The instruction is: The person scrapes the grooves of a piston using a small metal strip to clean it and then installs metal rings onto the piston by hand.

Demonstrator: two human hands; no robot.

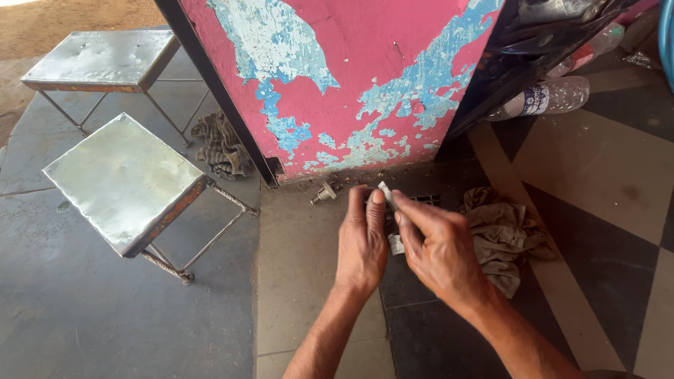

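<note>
My left hand (361,242) and my right hand (439,249) meet low over the floor, close to a pink wall. Both pinch a small whitish strip (385,191) between thumb and fingers; its lower end (396,243) shows between the hands. What the strip is I cannot make out. A dirty grey rag (509,235) lies on the floor just right of my right hand. A small metal bolt-like part (324,193) rests on the floor to the upper left of my left hand.
A pink wall with peeling blue paint (337,84) stands ahead. Two metal-topped stools (126,182) (105,60) stand at left, with a striped cloth (221,147) behind them. Plastic bottles (547,98) lie at the upper right on the tiled floor (590,161).
</note>
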